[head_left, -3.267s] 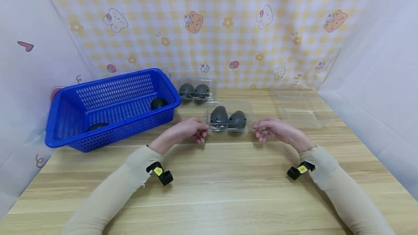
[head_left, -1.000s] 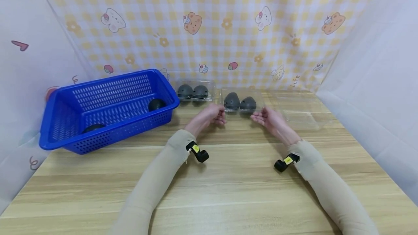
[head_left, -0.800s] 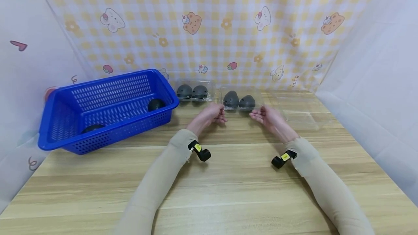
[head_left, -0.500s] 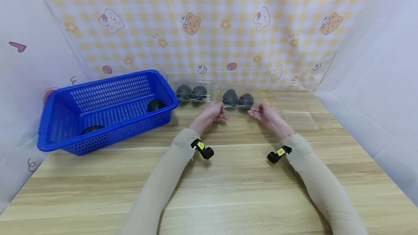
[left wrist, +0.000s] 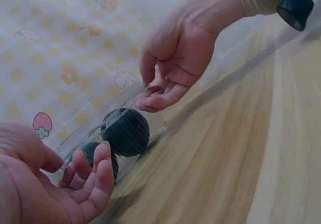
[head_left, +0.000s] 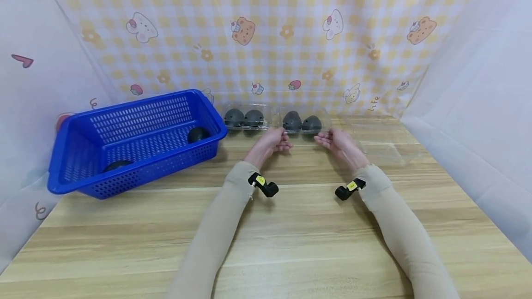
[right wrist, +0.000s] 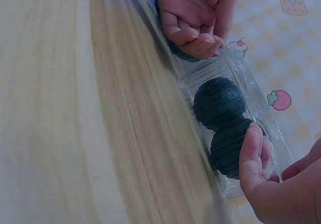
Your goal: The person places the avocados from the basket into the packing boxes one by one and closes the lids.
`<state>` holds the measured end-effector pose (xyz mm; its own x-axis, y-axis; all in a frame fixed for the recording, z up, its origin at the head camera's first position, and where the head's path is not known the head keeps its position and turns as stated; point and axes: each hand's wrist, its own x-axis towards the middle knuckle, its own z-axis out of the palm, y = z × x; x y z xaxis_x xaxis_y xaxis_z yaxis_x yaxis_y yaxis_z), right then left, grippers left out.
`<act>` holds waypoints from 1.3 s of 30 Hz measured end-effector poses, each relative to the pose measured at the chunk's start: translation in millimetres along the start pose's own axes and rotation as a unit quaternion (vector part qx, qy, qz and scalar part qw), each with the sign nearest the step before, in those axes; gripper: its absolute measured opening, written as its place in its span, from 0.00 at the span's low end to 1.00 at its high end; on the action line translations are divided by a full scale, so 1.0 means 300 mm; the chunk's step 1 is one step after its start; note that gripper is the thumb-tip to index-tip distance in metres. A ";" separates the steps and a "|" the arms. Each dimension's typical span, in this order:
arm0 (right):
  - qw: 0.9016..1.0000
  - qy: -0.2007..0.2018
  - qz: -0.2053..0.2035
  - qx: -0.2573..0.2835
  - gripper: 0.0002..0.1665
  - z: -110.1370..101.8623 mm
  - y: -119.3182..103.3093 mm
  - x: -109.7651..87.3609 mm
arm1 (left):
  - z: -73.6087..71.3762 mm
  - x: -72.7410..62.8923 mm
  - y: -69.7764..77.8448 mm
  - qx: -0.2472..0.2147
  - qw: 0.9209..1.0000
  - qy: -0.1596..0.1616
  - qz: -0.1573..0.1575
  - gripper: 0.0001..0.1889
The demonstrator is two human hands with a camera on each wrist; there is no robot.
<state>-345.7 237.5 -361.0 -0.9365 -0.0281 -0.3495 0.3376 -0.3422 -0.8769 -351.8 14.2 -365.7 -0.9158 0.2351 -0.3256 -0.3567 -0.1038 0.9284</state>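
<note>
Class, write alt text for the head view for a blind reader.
A person's left hand and right hand hold a clear box of two dark rounded objects beside a similar filled box. At left on the wooden table, a blue basket contains two more.

Clock from the middle box point(head_left: 325, 117), 12 = away from person. Middle box at far side of table point(head_left: 291, 243), two items point(head_left: 292, 122) inside. Left hand point(head_left: 272, 141) at its 8, right hand point(head_left: 337, 142) at its 4. Left box point(head_left: 268, 114) just beside, 9 o'clock, two items in it. Basket point(head_left: 158, 170) further out at 9; inside, one item at its 3, one at its 7. Right box point(head_left: 380, 146) at 3. Curtain point(head_left: 287, 59) behind, 12.
</note>
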 end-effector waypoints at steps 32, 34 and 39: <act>0.997 -0.067 -0.019 -0.034 0.22 -0.006 -0.054 -0.026 | -0.001 0.004 0.013 -0.111 0.994 0.010 0.002 0.18; 0.996 -0.073 -0.027 -0.047 0.17 -0.010 -0.060 -0.034 | -0.005 -0.003 0.019 -0.099 0.995 0.008 0.001 0.17; 0.993 -0.079 -0.036 -0.082 0.14 -0.015 -0.064 -0.047 | -0.009 -0.021 0.026 -0.057 0.998 0.003 0.000 0.15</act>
<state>-338.5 248.7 -340.6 -0.9577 -0.1607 -0.2385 0.2673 -0.1910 -0.9445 -349.2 9.4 -356.8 -0.9165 0.2289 -0.3280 -0.3760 -0.2134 0.9017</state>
